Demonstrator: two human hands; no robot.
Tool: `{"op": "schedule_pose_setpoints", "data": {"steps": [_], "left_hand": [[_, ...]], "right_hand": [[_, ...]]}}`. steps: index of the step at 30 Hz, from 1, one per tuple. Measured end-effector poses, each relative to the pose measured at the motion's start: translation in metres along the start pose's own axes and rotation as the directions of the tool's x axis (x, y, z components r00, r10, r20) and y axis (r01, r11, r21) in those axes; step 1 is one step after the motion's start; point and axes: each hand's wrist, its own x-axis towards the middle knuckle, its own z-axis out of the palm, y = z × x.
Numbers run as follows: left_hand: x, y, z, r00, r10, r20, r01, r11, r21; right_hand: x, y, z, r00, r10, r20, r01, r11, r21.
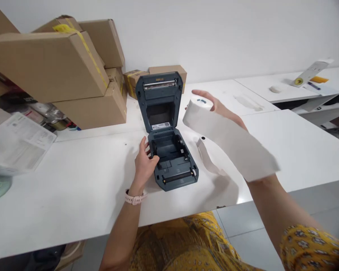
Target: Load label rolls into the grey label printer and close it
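- Holding the open printer (pixel 169 163), left hand (pixel 145 165) curled on its left side
- Right hand (pixel 216 105) clutching the roll (pixel 194 113) from behind, paper (pixel 240 148) trailing loose toward me

Apparently two boxes (pixel 132 80) behind printer (pixel 172 165)

Over by the wall, a white tabletop (pixel 87 192) is carrying an open printer (pixel 173 165) near its front edge. A pale strip (pixel 207 156) is lying just beside it, on the right. Boxes (pixel 92 109) are standing stacked at the back left, and small boxes (pixel 135 79) are sitting behind the printer.
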Motion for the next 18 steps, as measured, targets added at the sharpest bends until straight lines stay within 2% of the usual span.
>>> {"op": "schedule_pose_setpoints", "data": {"steps": [3,8,13,16,18], "left_hand": [[0.001,-0.002,0.001,1.000,0.007,-0.008,-0.007,1.000,-0.007],[0.002,-0.004,0.001,1.000,0.017,-0.008,-0.017,1.000,-0.007],[0.003,-0.003,0.001,1.000,0.004,-0.008,-0.004,1.000,-0.008],[0.003,-0.003,0.001,1.000,0.009,-0.009,-0.009,1.000,-0.010],[0.002,-0.003,0.002,1.000,0.008,-0.011,-0.008,1.000,-0.014]], "right_hand": [[0.014,0.033,-0.003,0.994,0.093,0.058,-0.092,0.996,-0.022],[0.021,0.080,0.011,0.990,0.119,0.075,-0.108,0.984,-0.140],[0.015,0.099,0.022,0.984,0.150,0.100,-0.133,0.978,-0.162],[0.003,0.103,0.011,0.977,0.169,0.130,-0.151,0.979,-0.136],[-0.012,0.107,-0.004,0.976,0.188,0.106,-0.184,0.982,-0.047]]}}
